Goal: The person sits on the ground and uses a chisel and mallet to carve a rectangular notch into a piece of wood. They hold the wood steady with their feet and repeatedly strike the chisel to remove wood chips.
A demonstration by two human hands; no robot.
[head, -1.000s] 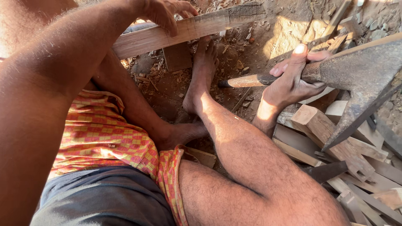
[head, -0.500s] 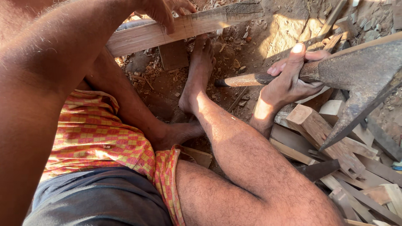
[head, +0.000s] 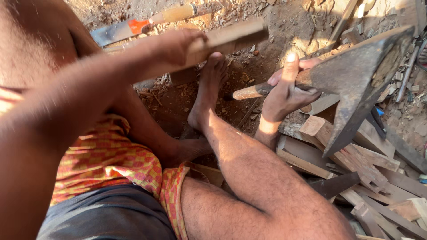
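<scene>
warm low sunlight, blurred near arm

Left hand (head: pixel 178 44) clamped on a wooden stick (head: pixel 231 38) above a bare foot (head: pixel 207 95); right hand (head: pixel 287 91) gripping an adze (head: pixel 356 84) over piled wood offcuts (head: pixel 356 164).

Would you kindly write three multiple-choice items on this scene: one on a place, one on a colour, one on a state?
1. Where does the saw lie?
A. on the ground beyond the plank
B. across the lap
C. on the wood pile

2. What colour is the checked cloth?
A. blue and white
B. orange and yellow
C. plain black

3. How is the adze held?
A. lying loose on the ground
B. in both hands
C. in the right hand, near the blade

Answers: 1 A, it lies on the dirt past the plank held by the left hand; 2 B, its checks show those colours; 3 C, the fingers wrap the handle by the blade.
</scene>
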